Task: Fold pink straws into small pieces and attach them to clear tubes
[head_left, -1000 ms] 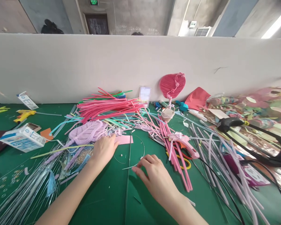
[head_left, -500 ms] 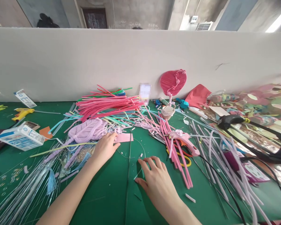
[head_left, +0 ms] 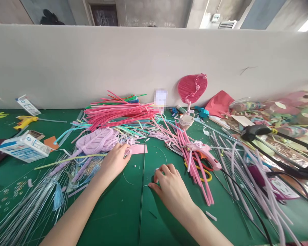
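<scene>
While the right hand (head_left: 170, 186) pinches a thin wire (head_left: 165, 157) and the left hand (head_left: 114, 161) lies slack, the wire may spring loose.

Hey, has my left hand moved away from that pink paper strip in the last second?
No. The left hand stays put: its fingertips remain at the left end of the pink paper strip, beside the lilac leaf.

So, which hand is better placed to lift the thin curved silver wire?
Probably the right hand: its fingertips curl down beside the thin curved silver wire, while the left hand rests farther off, at the pink paper rectangle.
</scene>
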The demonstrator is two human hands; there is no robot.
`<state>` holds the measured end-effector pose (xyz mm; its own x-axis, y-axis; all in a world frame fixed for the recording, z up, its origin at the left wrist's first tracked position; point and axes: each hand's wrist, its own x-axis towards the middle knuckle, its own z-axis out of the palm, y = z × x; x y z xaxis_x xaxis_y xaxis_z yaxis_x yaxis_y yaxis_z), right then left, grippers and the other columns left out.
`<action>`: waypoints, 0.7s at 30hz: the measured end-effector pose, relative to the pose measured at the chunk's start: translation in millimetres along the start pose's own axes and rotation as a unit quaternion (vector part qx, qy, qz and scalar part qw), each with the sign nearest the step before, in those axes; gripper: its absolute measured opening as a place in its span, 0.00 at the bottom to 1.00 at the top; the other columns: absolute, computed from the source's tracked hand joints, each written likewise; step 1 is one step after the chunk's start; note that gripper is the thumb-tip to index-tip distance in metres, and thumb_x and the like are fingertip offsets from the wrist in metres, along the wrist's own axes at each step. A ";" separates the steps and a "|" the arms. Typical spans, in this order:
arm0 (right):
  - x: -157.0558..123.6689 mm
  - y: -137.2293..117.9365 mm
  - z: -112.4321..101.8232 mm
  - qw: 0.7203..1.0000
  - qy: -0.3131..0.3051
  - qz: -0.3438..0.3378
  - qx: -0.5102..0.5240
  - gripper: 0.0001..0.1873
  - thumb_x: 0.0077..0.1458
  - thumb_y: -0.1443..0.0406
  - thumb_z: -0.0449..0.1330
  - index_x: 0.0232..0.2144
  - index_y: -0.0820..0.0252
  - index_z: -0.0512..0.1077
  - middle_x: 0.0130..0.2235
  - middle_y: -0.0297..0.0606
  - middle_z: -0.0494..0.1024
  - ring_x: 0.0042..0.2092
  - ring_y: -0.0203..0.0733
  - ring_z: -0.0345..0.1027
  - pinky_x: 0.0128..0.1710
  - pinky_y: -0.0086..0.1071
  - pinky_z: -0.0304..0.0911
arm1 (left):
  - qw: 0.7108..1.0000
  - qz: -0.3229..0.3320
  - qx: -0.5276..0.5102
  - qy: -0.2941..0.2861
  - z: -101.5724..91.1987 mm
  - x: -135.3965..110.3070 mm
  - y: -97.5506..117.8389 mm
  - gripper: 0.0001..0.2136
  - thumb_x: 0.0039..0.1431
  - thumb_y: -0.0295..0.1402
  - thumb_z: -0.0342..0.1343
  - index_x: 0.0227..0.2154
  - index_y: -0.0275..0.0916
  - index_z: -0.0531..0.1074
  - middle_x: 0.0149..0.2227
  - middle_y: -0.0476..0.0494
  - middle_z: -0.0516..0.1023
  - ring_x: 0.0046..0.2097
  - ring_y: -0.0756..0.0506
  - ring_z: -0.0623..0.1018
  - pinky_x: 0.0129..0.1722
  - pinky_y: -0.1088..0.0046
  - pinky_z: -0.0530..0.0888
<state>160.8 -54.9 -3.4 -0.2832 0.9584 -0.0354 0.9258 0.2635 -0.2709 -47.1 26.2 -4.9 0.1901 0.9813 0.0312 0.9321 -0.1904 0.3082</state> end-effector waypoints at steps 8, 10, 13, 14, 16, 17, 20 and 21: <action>8.5 -6.0 0.0 0.997 0.035 -0.030 0.060 0.06 0.57 0.62 0.61 0.35 0.59 0.71 0.37 0.40 0.74 0.42 0.49 0.65 0.40 0.39 0.62 | 1.000 -0.013 -0.011 -0.020 3.5 0.3 3.8 0.12 0.57 0.25 0.53 0.44 0.36 0.69 0.38 0.40 0.77 0.39 0.41 0.78 0.38 0.69 0.70; 9.7 -12.4 2.2 0.995 0.047 -0.053 0.070 0.06 0.62 0.66 0.54 0.33 0.59 0.70 0.35 0.40 0.74 0.39 0.46 0.65 0.38 0.37 0.60 | 0.999 -0.013 -0.022 -0.021 4.5 1.0 1.4 0.12 0.56 0.23 0.50 0.43 0.38 0.69 0.33 0.43 0.78 0.35 0.43 0.78 0.35 0.70 0.69; 10.9 -22.0 5.6 0.994 0.061 -0.071 0.047 0.11 0.62 0.72 0.47 0.31 0.61 0.67 0.32 0.39 0.72 0.34 0.43 0.63 0.34 0.35 0.58 | 0.999 -0.017 -0.028 -0.019 4.9 1.7 -1.0 0.14 0.54 0.22 0.49 0.42 0.39 0.68 0.29 0.47 0.77 0.32 0.45 0.77 0.32 0.72 0.67; 11.1 -24.3 6.2 0.995 0.063 -0.072 0.037 0.11 0.62 0.73 0.47 0.31 0.61 0.66 0.31 0.39 0.71 0.33 0.43 0.62 0.33 0.35 0.57 | 0.999 -0.024 -0.032 -0.019 4.4 1.8 -1.4 0.14 0.53 0.22 0.49 0.42 0.39 0.67 0.29 0.48 0.77 0.31 0.45 0.77 0.31 0.72 0.67; 11.2 -26.7 6.4 0.995 0.063 -0.072 0.021 0.11 0.62 0.73 0.46 0.30 0.60 0.64 0.29 0.38 0.70 0.31 0.42 0.61 0.32 0.35 0.55 | 0.998 -0.042 -0.046 -0.022 2.1 1.8 -1.6 0.14 0.52 0.23 0.50 0.42 0.39 0.67 0.27 0.49 0.77 0.30 0.45 0.77 0.30 0.72 0.67; 11.2 -26.9 6.2 0.995 0.063 -0.073 0.016 0.11 0.62 0.73 0.45 0.29 0.59 0.63 0.29 0.37 0.69 0.30 0.42 0.60 0.32 0.35 0.55 | 0.997 -0.051 -0.057 -0.023 0.3 1.8 -1.3 0.13 0.51 0.24 0.50 0.41 0.39 0.67 0.27 0.50 0.76 0.30 0.45 0.76 0.30 0.72 0.67; 10.8 -24.4 5.6 0.995 0.056 -0.082 0.005 0.12 0.61 0.73 0.44 0.28 0.58 0.61 0.27 0.36 0.68 0.28 0.41 0.59 0.32 0.35 0.54 | 0.990 -0.066 -0.117 -0.036 -6.9 1.5 -0.4 0.10 0.50 0.28 0.51 0.38 0.39 0.68 0.25 0.51 0.75 0.28 0.46 0.76 0.29 0.73 0.68; 10.7 -23.2 5.7 0.995 0.055 -0.083 0.003 0.13 0.61 0.73 0.43 0.27 0.58 0.61 0.27 0.36 0.68 0.28 0.41 0.59 0.32 0.35 0.54 | 0.985 -0.067 -0.149 -0.048 -9.3 1.4 -0.3 0.09 0.50 0.29 0.51 0.36 0.39 0.69 0.25 0.51 0.74 0.27 0.46 0.76 0.27 0.73 0.68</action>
<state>134.8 -51.3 -3.0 -0.4023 0.9081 0.1161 0.8670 0.4186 -0.2702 -50.0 27.9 3.9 0.1125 0.9869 -0.1153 0.8222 -0.0273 0.5686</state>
